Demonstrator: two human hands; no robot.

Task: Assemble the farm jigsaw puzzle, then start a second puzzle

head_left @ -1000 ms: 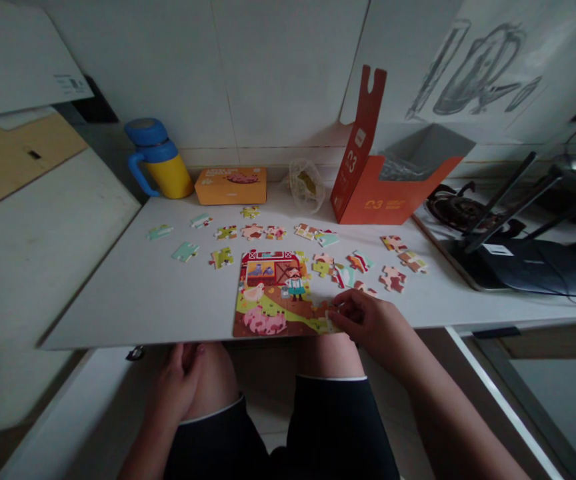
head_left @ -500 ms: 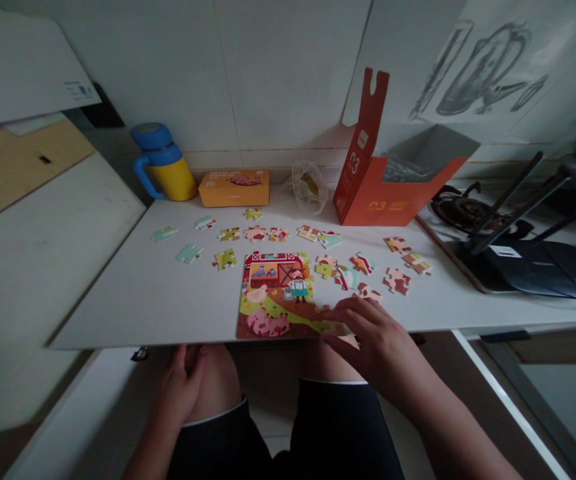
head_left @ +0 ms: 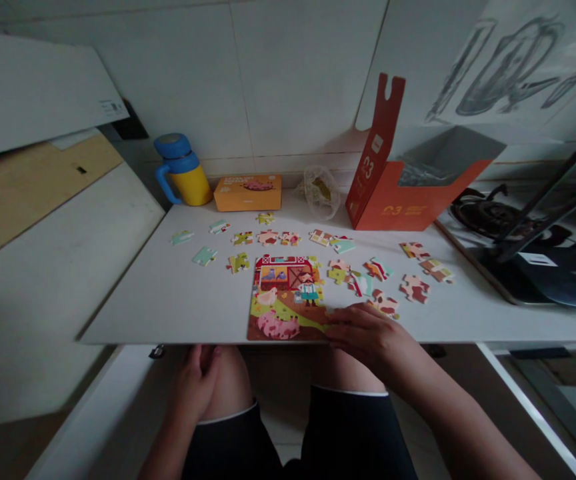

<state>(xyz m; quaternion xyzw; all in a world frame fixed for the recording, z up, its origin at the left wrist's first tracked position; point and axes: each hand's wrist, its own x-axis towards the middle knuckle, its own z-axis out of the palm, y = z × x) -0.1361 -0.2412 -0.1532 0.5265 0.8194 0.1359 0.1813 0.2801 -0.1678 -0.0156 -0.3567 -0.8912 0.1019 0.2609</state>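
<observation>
A partly joined jigsaw puzzle (head_left: 275, 300) with a red barn, a farmer, a hen and a spotted pig lies at the table's front edge. My right hand (head_left: 368, 333) is at its lower right edge, the fingers close together around a puzzle piece that they mostly cover. Below the table edge, my left hand (head_left: 201, 377) rests on my left thigh with its fingers curled and nothing visible in them. Just beyond my right hand lies a brown-spotted puzzle piece (head_left: 383, 303). A yellow-green puzzle piece (head_left: 239, 263) sits left of the barn.
Several loose pieces, among them a mint puzzle piece (head_left: 204, 256), are spread over the white table (head_left: 168, 313). Along the wall stand a blue and yellow flask (head_left: 191, 180), an orange box (head_left: 248, 195), a clear plastic bag (head_left: 322, 193) and an open red box (head_left: 413, 210). A black router (head_left: 563, 267) is at right.
My right fingers have drawn together at the puzzle's lower right edge, covering the piece that showed there. My left hand stays on my thigh. The whole view has shifted slightly.
</observation>
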